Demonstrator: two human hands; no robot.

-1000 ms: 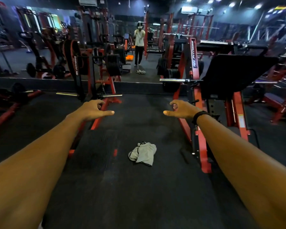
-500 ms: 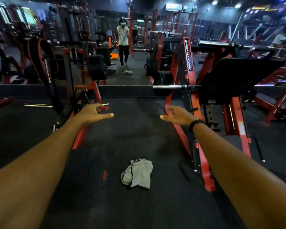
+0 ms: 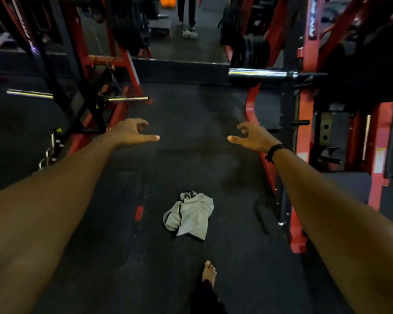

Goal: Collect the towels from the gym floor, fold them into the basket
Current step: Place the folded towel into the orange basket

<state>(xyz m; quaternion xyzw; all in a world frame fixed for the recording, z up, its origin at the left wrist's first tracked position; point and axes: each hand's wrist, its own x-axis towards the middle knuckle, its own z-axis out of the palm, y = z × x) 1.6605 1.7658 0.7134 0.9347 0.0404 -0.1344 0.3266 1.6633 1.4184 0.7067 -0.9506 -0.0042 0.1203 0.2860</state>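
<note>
A crumpled grey towel (image 3: 188, 215) lies on the dark rubber gym floor (image 3: 191, 141), in the middle of the aisle between two red weight machines. Nothing touches it.

Both arms stretch forward above the floor, well beyond the towel. The left hand (image 3: 132, 132) hovers to the far left of the towel with its thumb pointing inward and its fingers loosely curled; its grip is released and holds nothing. The right hand (image 3: 251, 136) mirrors it on the far right, thumb pointing inward, fingers loosely curled, grip likewise released and empty. A black wristband (image 3: 276, 150) circles the right wrist.

A bare foot (image 3: 209, 271) stands on the floor just nearer than the towel, slightly to its right.

On the right, a chrome bar end (image 3: 259, 73) sticks out from the red machine frame (image 3: 304, 53), with black weight plates (image 3: 250, 53) behind it. On the left, a thinner chrome bar (image 3: 127, 99) juts from another red frame (image 3: 120, 60). Far off, someone's legs and pale shoes (image 3: 187, 32) stand at the top edge, whether in a mirror I cannot tell.
</note>
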